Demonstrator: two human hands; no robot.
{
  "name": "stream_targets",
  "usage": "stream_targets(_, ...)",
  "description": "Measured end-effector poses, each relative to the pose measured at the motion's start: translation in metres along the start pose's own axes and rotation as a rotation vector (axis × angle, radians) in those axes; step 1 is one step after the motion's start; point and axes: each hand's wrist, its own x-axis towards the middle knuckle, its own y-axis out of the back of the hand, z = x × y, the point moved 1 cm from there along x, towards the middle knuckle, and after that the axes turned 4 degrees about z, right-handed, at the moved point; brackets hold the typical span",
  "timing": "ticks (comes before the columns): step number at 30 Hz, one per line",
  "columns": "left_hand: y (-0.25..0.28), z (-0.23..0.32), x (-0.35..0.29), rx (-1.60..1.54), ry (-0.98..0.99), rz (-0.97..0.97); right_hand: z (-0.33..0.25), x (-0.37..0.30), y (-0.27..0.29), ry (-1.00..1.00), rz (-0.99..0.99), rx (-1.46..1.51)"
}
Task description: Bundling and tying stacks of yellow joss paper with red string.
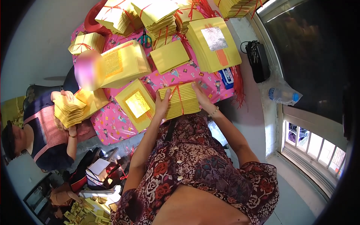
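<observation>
Between my two hands is a bundle of folded yellow paper (189, 103), with a red string tied across its middle. My left hand (162, 104) grips the bundle's left end, thumb on top. At the right end, my right hand (203, 99) holds it with the fingers along the side; the undersides are hidden. A stack of yellow sheets with a gold square (123, 98) lies just left of my left hand. Beyond the bundle sits a plain yellow stack (170, 56). A taller stack with a silver square (202, 56) stands at the far right of the table.
The table wears a pink patterned cover (108, 129). Green-handled scissors (144, 38), tied bundles (118, 18) and red strings (239, 88) lie on it. At left a co-worker (48, 127) holds yellow paper (69, 108). A bottle (284, 95) in plastic stands on the right ledge.
</observation>
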Motion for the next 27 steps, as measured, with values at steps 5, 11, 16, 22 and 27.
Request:
stream_targets(5,-0.007,0.019,-0.014,-0.034,-0.068,-0.014,0.002,0.017,0.012,0.03,0.068,-0.183)
stream_targets(11,-0.004,0.015,-0.011,0.002,-0.086,-0.008,0.003,0.017,0.011,0.046,0.129,-0.459)
stream_targets(16,-0.003,0.013,-0.016,0.063,-0.124,0.003,0.008,0.013,0.016,0.062,0.131,-0.44)
stream_targets(22,-0.005,0.025,-0.022,-0.037,-0.158,0.009,0.025,0.006,0.003,0.221,0.297,-0.315)
stream_targets(27,-0.003,0.041,-0.029,0.039,-0.19,-0.035,-0.016,-0.016,-0.003,0.2,0.341,-0.476)
